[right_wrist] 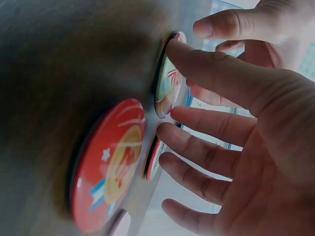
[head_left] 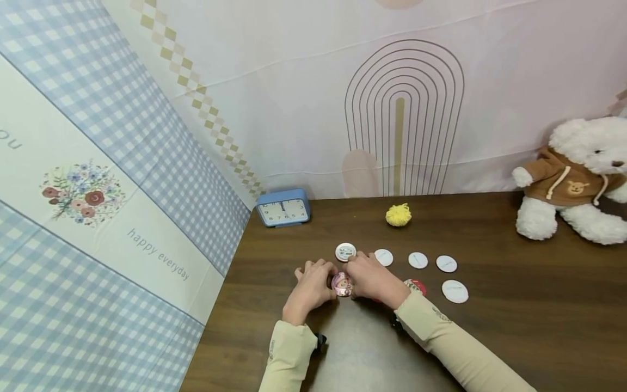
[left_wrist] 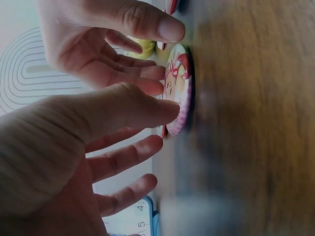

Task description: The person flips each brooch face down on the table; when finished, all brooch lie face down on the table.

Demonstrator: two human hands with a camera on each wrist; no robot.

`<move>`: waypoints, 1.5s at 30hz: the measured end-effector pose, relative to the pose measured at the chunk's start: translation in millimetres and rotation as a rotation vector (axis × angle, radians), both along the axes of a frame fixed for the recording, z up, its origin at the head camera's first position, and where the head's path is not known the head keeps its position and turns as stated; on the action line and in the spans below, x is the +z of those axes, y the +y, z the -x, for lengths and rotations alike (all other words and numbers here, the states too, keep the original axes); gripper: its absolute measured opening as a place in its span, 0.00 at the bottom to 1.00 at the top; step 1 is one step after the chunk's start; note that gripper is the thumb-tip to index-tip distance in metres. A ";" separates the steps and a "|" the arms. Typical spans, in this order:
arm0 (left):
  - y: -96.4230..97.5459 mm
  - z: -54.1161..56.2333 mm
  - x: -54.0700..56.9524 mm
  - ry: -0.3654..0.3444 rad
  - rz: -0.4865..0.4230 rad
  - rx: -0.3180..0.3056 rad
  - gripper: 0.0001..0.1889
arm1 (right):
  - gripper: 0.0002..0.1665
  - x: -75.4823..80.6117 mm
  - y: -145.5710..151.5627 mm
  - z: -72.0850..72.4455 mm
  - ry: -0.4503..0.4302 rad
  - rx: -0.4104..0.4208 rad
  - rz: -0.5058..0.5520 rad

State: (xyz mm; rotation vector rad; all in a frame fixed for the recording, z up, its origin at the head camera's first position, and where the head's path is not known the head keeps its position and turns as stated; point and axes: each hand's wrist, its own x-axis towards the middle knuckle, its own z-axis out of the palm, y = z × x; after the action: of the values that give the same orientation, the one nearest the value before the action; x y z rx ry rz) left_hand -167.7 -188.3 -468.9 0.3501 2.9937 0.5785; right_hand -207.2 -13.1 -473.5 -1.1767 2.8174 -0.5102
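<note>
A round pin badge (head_left: 342,285) with a pink cartoon picture lies face up on the wooden table, between both hands. On its left is my left hand (head_left: 312,284), thumb and forefinger spread around the near side; in the left wrist view the thumb (left_wrist: 165,112) overlaps the badge's edge. From the other side my right hand (head_left: 368,277) reaches in, its fingers (right_wrist: 197,142) fairly straight and thumb at the rim. Whether the fingertips touch the badge is hard to tell. Under the right forearm a red badge (right_wrist: 110,172) lies face up, partly hidden in the head view.
Behind the hands lies a white-backed badge (head_left: 345,251) showing its pin. Several more white badge backs (head_left: 418,260) lie to the right. Farther back stand a blue clock (head_left: 283,208), a yellow yarn ball (head_left: 399,215) and a teddy bear (head_left: 573,179).
</note>
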 end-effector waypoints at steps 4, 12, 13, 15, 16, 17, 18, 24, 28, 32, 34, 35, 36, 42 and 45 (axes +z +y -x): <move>-1.2 -1.9 -1.9 -0.005 0.002 0.002 0.18 | 0.19 -1.7 -0.9 -0.5 0.011 0.001 -0.007; -4.4 -4.6 -7.7 0.015 -0.003 -0.008 0.17 | 0.16 -2.1 -1.6 -2.1 0.063 0.037 0.011; -4.8 -4.8 -7.7 0.021 -0.005 -0.011 0.17 | 0.16 -1.7 -1.5 -2.2 0.060 0.041 0.012; -5.9 -5.5 -7.3 0.021 -0.012 -0.014 0.16 | 0.16 -0.6 -0.9 -2.3 0.049 0.054 0.017; -6.4 -5.6 -6.8 0.022 -0.015 -0.016 0.15 | 0.16 0.4 -0.2 -2.1 0.044 0.062 0.023; -7.1 -5.6 -6.5 0.023 -0.016 -0.018 0.14 | 0.15 1.6 0.4 -1.9 0.040 0.071 0.027; -7.6 -5.8 -6.0 0.022 -0.016 -0.021 0.14 | 0.15 2.2 0.9 -1.5 0.036 0.080 0.028; -10.2 -6.2 -1.6 0.032 -0.031 -0.044 0.08 | 0.14 4.3 2.2 1.4 0.022 0.142 0.050; -10.7 -5.8 1.2 0.020 -0.039 -0.066 0.03 | 0.12 5.6 2.7 1.7 -0.003 0.149 0.071; -10.4 -5.4 2.0 0.010 -0.035 -0.076 0.06 | 0.11 6.4 3.3 0.7 -0.023 0.130 0.085; -10.2 -5.2 2.0 0.007 -0.037 -0.075 0.09 | 0.11 6.6 3.5 0.0 -0.020 0.129 0.093; -10.2 -5.0 1.9 0.005 -0.039 -0.074 0.10 | 0.11 6.5 3.5 -0.3 -0.021 0.128 0.097; -10.2 -4.7 1.9 0.001 -0.041 -0.074 0.12 | 0.11 6.7 3.4 -0.5 -0.020 0.128 0.102; -9.7 -1.6 2.2 -0.017 -0.045 -0.070 0.13 | 0.09 8.4 3.0 -0.3 -0.042 0.098 0.131; -9.0 0.8 2.8 -0.021 -0.049 -0.057 0.09 | 0.09 7.6 3.0 1.3 -0.045 0.084 0.141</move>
State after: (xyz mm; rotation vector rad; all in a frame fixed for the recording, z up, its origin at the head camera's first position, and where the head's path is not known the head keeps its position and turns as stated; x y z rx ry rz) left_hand -168.5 -197.3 -466.1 0.4292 2.9430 0.6471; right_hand -208.5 -10.1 -465.9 -1.2845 2.7193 -0.7299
